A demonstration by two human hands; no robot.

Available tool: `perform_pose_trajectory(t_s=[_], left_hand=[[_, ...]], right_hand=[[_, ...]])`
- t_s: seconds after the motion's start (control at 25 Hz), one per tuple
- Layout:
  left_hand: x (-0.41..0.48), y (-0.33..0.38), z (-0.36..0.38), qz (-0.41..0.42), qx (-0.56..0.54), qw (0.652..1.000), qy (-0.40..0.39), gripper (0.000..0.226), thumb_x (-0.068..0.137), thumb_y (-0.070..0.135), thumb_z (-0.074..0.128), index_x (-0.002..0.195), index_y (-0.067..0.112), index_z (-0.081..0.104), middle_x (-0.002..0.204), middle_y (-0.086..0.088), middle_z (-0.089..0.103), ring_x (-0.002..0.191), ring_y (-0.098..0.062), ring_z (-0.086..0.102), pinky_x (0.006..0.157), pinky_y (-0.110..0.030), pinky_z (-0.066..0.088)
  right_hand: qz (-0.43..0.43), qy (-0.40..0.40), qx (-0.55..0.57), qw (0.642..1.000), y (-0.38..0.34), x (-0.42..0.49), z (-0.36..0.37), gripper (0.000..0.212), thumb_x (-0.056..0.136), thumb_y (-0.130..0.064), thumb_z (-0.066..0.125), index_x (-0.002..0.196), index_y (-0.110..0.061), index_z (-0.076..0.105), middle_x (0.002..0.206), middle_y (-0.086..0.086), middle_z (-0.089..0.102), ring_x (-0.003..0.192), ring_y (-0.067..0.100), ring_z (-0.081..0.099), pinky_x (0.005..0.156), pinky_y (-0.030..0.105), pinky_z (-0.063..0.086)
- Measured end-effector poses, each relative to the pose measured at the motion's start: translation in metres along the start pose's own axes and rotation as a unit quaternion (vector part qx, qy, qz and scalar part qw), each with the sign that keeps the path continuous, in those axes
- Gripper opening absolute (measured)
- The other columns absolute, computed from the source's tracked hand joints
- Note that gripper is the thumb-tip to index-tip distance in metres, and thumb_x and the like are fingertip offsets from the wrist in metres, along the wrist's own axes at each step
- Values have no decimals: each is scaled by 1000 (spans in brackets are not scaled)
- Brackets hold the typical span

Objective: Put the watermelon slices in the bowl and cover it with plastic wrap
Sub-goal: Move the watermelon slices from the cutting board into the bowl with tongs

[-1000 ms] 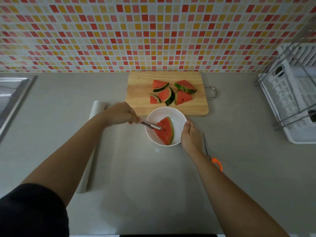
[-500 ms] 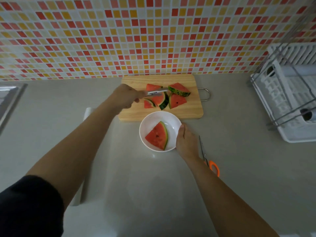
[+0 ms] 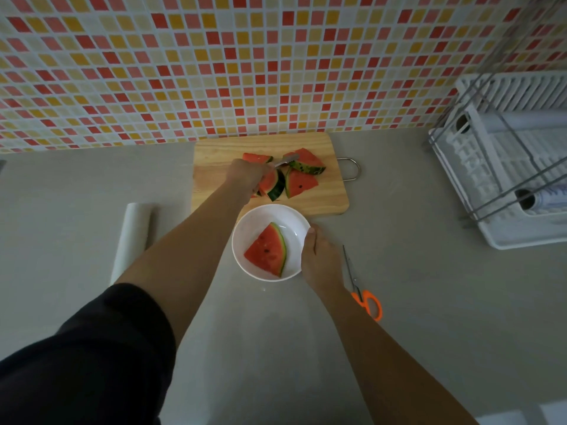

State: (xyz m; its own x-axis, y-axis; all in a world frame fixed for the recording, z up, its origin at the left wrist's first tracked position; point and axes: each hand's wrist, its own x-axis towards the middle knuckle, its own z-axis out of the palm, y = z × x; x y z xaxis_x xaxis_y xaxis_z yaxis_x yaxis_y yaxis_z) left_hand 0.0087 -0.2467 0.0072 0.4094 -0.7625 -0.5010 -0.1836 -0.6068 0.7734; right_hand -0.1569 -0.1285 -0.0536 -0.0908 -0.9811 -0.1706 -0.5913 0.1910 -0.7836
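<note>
Head view, left hand: the left hand [image 3: 245, 176] reaches over the cutting board [image 3: 214, 154], fingers curled round the handle of metal tongs [image 3: 287, 161]. The tool probably keeps juice off the skin.
Tongs: the tips lie at the near edge of the far-right slice [image 3: 306, 162]. Whether they have closed on it I cannot tell; the tips are small and blurred.
Right hand: the right hand [image 3: 319, 259] holds the right side of the bowl [image 3: 245, 228], thumb hooked on the rim and fingers hidden round the outside. Likely bracing it against sliding when a slice is dropped in.
Bowl: white, on the counter just near of the board, so each carry is short.
Slice in bowl [image 3: 267, 250]: one wedge lying flat, rind to the right.
Slices on board: besides the far-right one, a far-left slice [image 3: 256, 157], a middle slice [image 3: 273, 185] partly under the left hand, and a near-right slice [image 3: 299, 184], all crowded together.
Plastic wrap roll [image 3: 133, 237]: lying on the counter to the left, well apart from the bowl, untouched.
Scissors [image 3: 365, 299]: orange-handled, just right of the right wrist, probably staged for cutting the wrap.
Progress: judged early, with loading under way and covering not yet begun.
</note>
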Motion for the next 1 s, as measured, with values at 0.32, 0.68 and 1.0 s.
perform_pose_trajectory(t_s=[0.32,0.68,1.0], left_hand=[[-24,-11,-53,20,-164,984,-71,11,84,10,69,82,-1,66,63,-4,49,35,-5,31,31,-16,23],[-69,-50,-126,20,116,978,-171,15,77,12,75,82,-3,73,52,2,53,43,-6,36,37,-15,27],[-87,-6,-152,120,378,915,-71,30,76,43,73,63,18,66,62,2,63,52,-13,48,49,-23,37]], right_hand=[[13,0,24,1000,0,0,0,38,97,-36,25,84,-17,55,77,2,59,72,22,55,62,29,35],[25,-8,44,999,0,2,-2,42,97,-36,24,99,-13,60,105,16,66,97,34,58,75,33,37],[29,-18,50,998,-1,1,-2,42,97,-36,23,106,-16,59,105,11,65,96,31,56,75,31,34]])
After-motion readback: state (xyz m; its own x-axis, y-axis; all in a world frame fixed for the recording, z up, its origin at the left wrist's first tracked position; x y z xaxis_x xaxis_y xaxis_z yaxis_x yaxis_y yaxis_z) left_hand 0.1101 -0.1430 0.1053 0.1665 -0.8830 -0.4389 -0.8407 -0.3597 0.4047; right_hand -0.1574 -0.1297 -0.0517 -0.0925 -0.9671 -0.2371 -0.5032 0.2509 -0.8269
